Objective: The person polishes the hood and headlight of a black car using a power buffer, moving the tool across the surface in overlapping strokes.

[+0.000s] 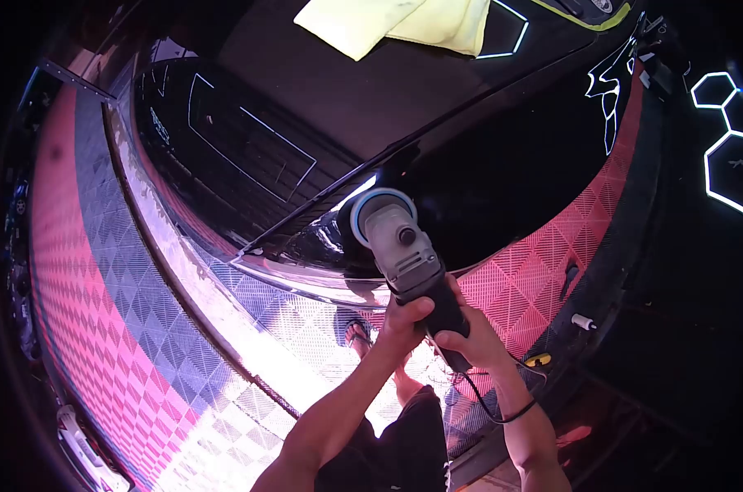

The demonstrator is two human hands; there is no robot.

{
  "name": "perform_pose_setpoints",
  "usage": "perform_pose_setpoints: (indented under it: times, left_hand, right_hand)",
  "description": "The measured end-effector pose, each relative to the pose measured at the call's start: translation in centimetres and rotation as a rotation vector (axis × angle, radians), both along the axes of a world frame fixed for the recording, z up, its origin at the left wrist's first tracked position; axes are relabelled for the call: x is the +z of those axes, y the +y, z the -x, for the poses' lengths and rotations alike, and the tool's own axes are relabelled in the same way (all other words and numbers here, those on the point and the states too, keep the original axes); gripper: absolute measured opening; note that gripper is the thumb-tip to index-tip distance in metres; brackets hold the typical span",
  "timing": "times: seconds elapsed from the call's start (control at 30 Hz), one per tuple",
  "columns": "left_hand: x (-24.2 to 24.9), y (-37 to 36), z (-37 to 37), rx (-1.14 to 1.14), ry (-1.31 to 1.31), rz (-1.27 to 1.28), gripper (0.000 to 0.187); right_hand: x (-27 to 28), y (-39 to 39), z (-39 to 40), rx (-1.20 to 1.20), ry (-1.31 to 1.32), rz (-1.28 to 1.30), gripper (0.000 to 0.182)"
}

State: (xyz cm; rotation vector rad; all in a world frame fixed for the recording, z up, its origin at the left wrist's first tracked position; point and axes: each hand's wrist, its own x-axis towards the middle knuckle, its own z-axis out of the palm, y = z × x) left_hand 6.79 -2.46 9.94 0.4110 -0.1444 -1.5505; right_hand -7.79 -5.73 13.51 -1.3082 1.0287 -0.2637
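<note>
Both hands hold a grey and black car polisher (pixel 404 246), whose round blue-rimmed pad lies over the glossy black car panel (pixel 486 189). My left hand (pixel 404 321) is wrapped round the polisher's body near its head, thumb on top. Farther back, the fingers of my right hand (pixel 475 334) close round the dark handle. A black power cord (pixel 483 400) runs from the handle's end along my right forearm. The pad sits close to the seam between two body panels, and its underside is hidden.
A folded pale yellow towel (pixel 396 25) lies on the car at the top. Red and grey floor tiles (pixel 502 295) surround the car. On the floor at right are a small white bottle (pixel 585 322) and a yellow object (pixel 538 360). Hexagonal lights (pixel 728 148) glow at far right.
</note>
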Motion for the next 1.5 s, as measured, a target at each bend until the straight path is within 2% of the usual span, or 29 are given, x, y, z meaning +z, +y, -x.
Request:
perform_pose_setpoints:
  times: [0.03, 0.1, 0.13, 0.17, 0.23, 0.3, 0.33, 0.4, 0.43, 0.5, 0.57, 0.6, 0.63, 0.7, 0.8, 0.83, 0.87, 0.9, 0.93, 1.07, 1.13, 1.23, 1.3, 1.37, 1.43, 1.5]
  left_hand:
    - [0.4, -0.7, -0.2, 0.009, 0.008, -0.001, 0.062]
    - [1.4, -2.5, -0.3, -0.115, -0.081, -0.043, 0.055]
    - [1.4, -3.3, 0.2, -0.114, -0.147, -0.071, 0.051]
    - [1.6, -3.9, 0.7, -0.089, -0.189, -0.084, 0.053]
    - [2.0, -3.4, 0.8, -0.104, -0.232, -0.143, 0.055]
    - [1.2, -1.1, 0.2, -0.055, -0.026, -0.067, 0.05]
    - [0.1, 0.0, 0.1, -0.013, 0.036, 0.009, 0.053]
    - [-0.2, 1.9, 0.0, 0.047, 0.071, -0.001, 0.063]
    - [0.3, 1.9, 0.0, 0.046, 0.053, -0.007, 0.064]
    - [0.2, 0.7, 0.9, 0.02, -0.02, 0.003, 0.061]
    - [1.1, -1.1, 2.5, -0.05, -0.113, -0.058, 0.057]
    - [1.3, -2.1, 3.5, -0.087, -0.092, -0.059, 0.052]
    - [2.1, -3.0, 4.1, -0.131, -0.099, -0.1, 0.052]
    - [1.7, -4.2, 5.6, -0.195, -0.124, -0.122, 0.052]
    - [2.1, -2.5, 5.8, -0.167, -0.135, -0.155, 0.057]
    - [1.0, -1.3, 5.7, -0.115, -0.094, -0.107, 0.06]
    - [-0.5, 0.0, 5.3, -0.074, -0.047, -0.053, 0.063]
    - [-1.0, 1.4, 4.8, -0.045, -0.028, -0.042, 0.07]
    - [-1.1, 2.6, 4.6, 0.038, -0.026, -0.045, 0.066]
    - [-2.1, 4.2, 5.1, 0.084, -0.017, -0.024, 0.069]
    - [-2.5, 3.8, 6.3, -0.088, -0.075, -0.102, 0.074]
    - [-2.9, 1.6, 8.4, -0.254, -0.259, -0.157, 0.067]
    - [-3.7, 1.1, 9.7, -0.157, -0.565, -0.259, 0.063]
    - [-4.3, 1.9, 9.1, -0.194, -0.599, -0.282, 0.064]
    - [-4.1, 3.4, 8.0, -0.139, -0.274, -0.15, 0.063]
    - [-4.4, 3.8, 7.8, -0.129, -0.234, -0.122, 0.063]
  right_hand:
    - [0.3, -0.3, -0.2, 0.018, 0.018, -0.028, 0.077]
    - [-0.3, -0.9, 1.0, -0.05, -0.047, -0.181, 0.068]
    - [0.2, -1.1, 1.0, -0.102, -0.174, -0.221, 0.065]
    - [0.3, -1.0, 1.1, -0.166, -0.209, -0.235, 0.068]
    - [0.1, -0.5, 1.0, -0.184, -0.274, -0.228, 0.064]
    - [-0.5, 0.5, 1.0, -0.097, -0.153, -0.246, 0.061]
    - [-0.7, 0.9, 0.8, -0.012, -0.007, -0.172, 0.064]
    - [0.8, 0.9, -0.6, 0.153, 0.152, -0.088, 0.082]
    - [0.1, 1.4, -0.4, 0.133, 0.146, 0.011, 0.079]
    - [1.0, 0.9, 0.6, 0.044, 0.077, -0.083, 0.073]
    - [-0.8, 0.8, 3.4, -0.077, -0.065, -0.203, 0.065]
    - [-0.7, 0.7, 4.2, -0.149, -0.107, -0.184, 0.063]
    - [-0.2, 0.5, 4.6, -0.206, -0.223, -0.225, 0.063]
    - [0.1, 0.4, 5.6, -0.274, -0.246, -0.219, 0.065]
    - [-0.9, 1.2, 6.1, -0.221, -0.277, -0.228, 0.066]
    - [-0.4, 1.4, 5.7, -0.158, -0.226, -0.231, 0.068]
    - [-2.9, 2.3, 6.1, -0.089, -0.122, -0.18, 0.071]
    - [-2.2, 2.7, 5.1, -0.009, 0.002, -0.093, 0.078]
    - [-2.5, 3.2, 4.4, 0.021, -0.026, 0.005, 0.081]
    - [-3.7, 4.4, 5.0, 0.148, 0.088, 0.012, 0.084]
    - [-5.4, 5.4, 7.0, -0.024, -0.108, -0.028, 0.082]
    - [-7.6, 5.8, 9.4, -0.235, -0.351, -0.254, 0.072]
    - [-7.2, 4.9, 9.9, -0.218, -0.457, -0.322, 0.073]
    - [-9.8, 5.8, 10.1, -0.19, -0.472, -0.363, 0.077]
    - [-10.4, 6.3, 8.8, -0.116, -0.338, -0.156, 0.081]
    - [-9.7, 6.7, 8.7, -0.121, -0.267, -0.16, 0.084]
